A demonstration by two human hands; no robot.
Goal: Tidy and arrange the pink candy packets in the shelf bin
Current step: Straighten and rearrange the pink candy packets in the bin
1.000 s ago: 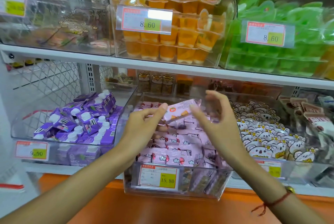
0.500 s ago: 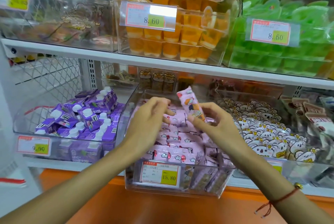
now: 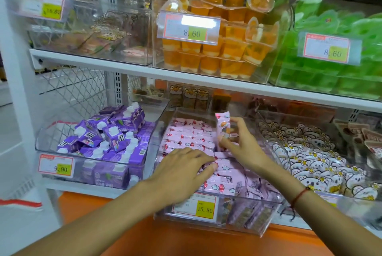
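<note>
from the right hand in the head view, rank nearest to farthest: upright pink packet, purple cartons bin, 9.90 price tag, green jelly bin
1. Upright pink packet: pinched in the right hand itself.
2. Purple cartons bin: to the left, same shelf.
3. Green jelly bin and 9.90 price tag: upper right and lower left; too close to call.

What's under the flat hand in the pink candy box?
The left hand rests on rows of pink candy packets in the clear bin. The packets right beneath its palm are covered, so how they lie can't be seen.
</note>
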